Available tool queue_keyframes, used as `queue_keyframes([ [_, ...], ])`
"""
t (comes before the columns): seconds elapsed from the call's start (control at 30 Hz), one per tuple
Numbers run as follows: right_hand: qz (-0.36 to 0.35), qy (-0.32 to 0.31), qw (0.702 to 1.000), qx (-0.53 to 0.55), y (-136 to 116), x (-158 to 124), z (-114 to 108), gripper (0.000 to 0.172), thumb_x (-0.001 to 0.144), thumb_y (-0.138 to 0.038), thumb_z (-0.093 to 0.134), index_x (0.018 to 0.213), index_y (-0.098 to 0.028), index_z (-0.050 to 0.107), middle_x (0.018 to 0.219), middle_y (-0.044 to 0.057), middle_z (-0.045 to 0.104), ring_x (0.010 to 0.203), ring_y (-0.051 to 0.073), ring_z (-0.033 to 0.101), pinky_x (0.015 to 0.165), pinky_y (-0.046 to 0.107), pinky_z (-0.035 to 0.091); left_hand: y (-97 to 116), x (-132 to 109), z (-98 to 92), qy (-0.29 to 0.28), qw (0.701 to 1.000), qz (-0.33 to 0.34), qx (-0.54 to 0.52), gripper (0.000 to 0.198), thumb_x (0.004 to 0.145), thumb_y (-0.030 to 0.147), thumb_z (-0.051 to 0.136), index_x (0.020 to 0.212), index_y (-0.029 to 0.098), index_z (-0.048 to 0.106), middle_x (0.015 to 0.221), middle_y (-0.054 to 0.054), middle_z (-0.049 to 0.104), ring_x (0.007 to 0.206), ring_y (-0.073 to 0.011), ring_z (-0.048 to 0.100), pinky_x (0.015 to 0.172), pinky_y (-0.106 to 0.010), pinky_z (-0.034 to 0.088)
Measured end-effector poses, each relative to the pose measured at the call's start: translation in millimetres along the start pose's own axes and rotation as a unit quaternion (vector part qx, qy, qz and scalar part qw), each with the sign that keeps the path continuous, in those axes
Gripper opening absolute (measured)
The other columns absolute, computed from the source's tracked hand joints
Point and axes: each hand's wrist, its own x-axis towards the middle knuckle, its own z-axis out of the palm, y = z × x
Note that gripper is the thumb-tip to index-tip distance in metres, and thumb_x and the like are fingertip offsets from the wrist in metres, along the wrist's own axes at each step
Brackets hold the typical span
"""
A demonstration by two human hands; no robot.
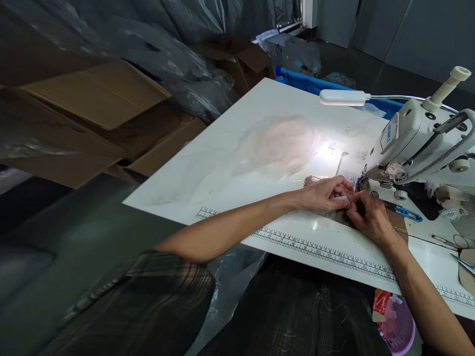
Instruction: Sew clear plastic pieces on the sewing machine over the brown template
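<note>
My left hand is closed in a pinch on a small piece of thin white fabric, just in front of the needle area. My right hand meets it there, thumb and fingers pinched on the same fabric at its right end; the fingers partly hide it. Right behind the fingertips stands the presser foot of a white sewing machine. Blue-handled thread snips lie to the right of my right hand. A pale, sheer heap of fabric spreads over the table beyond my left hand.
The white table has a ruler scale along its front edge. A lamp hangs near the machine head. Metal scissors lie at far right. Below are a purple basket and, leftward, cardboard boxes.
</note>
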Motion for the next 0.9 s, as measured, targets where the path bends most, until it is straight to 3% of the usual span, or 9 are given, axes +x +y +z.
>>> queue_keyframes([
  [0.27, 0.059, -0.005, 0.998, 0.023, -3.3, 0.2, -6.3, 0.007, 0.087, -0.023, 0.049, 0.080, -0.023, 0.048, 0.062, -0.002, 0.053, 0.053, 0.011, 0.048, 0.051, 0.024, 0.039, 1.0, -0.1, -0.5, -0.039, 0.998, -0.008, -0.058, 0.045, 0.082, 0.036, 0.066, 0.119, 0.016, 0.049, 0.088, -0.005, 0.068, 0.082, -0.0164, 0.063, 0.077, -0.034, 0.049],
  [0.43, 0.106, -0.001, 0.992, 0.073, -4.6, -0.1, -6.8, 0.008, 0.083, -0.027, 0.052, 0.078, -0.023, 0.049, 0.061, -0.003, 0.053, 0.051, 0.010, 0.045, 0.048, 0.024, 0.038, 7.1, -1.2, -2.4, -0.007, 1.000, -0.011, -0.022, 0.030, 0.084, 0.033, 0.064, 0.109, 0.016, 0.062, 0.092, -0.005, 0.072, 0.085, -0.0151, 0.065, 0.080, -0.031, 0.049],
  [0.53, 0.199, 0.009, 0.970, 0.139, -3.8, -2.0, -8.1, 0.012, 0.081, -0.031, 0.054, 0.076, -0.023, 0.049, 0.053, -0.006, 0.046, 0.043, 0.008, 0.039, 0.041, 0.022, 0.032, 18.0, -3.5, -5.9, 0.020, 0.997, -0.026, 0.064, 0.018, 0.085, 0.031, 0.062, 0.095, 0.017, 0.070, 0.097, -0.003, 0.073, 0.089, -0.0134, 0.065, 0.082, -0.028, 0.046],
  [0.67, 0.313, 0.030, 0.916, 0.250, -1.4, -4.4, -10.9, 0.021, 0.079, -0.040, 0.059, 0.077, -0.023, 0.047, 0.052, -0.007, 0.048, 0.039, 0.009, 0.041, 0.034, 0.021, 0.034, 24.8, -4.1, -10.3, 0.004, 0.989, -0.096, 0.114, 0.018, 0.085, 0.028, 0.060, 0.095, 0.018, 0.073, 0.087, -0.002, 0.074, 0.082, -0.0134, 0.064, 0.076, -0.027, 0.043],
  [0.77, 0.313, 0.002, 0.904, 0.292, -1.0, -4.1, -12.0, 0.026, 0.081, -0.046, 0.060, 0.081, -0.023, 0.048, 0.054, -0.006, 0.050, 0.041, 0.010, 0.044, 0.035, 0.022, 0.037, 20.4, -2.0, -10.2, 0.008, 0.990, -0.106, 0.092, 0.021, 0.085, 0.027, 0.061, 0.100, 0.017, 0.071, 0.088, -0.003, 0.075, 0.086, -0.0149, 0.066, 0.078, -0.028, 0.044],
  [0.9, 0.257, -0.044, 0.930, 0.257, -1.5, -3.2, -13.7, 0.029, 0.082, -0.048, 0.062, 0.092, -0.021, 0.056, 0.064, -0.003, 0.055, 0.051, 0.011, 0.048, 0.044, 0.024, 0.039, 13.6, -0.5, -9.1, 0.004, 0.994, -0.088, 0.057, 0.024, 0.085, 0.027, 0.061, 0.106, 0.017, 0.069, 0.095, -0.005, 0.077, 0.091, -0.0153, 0.068, 0.080, -0.028, 0.045],
])
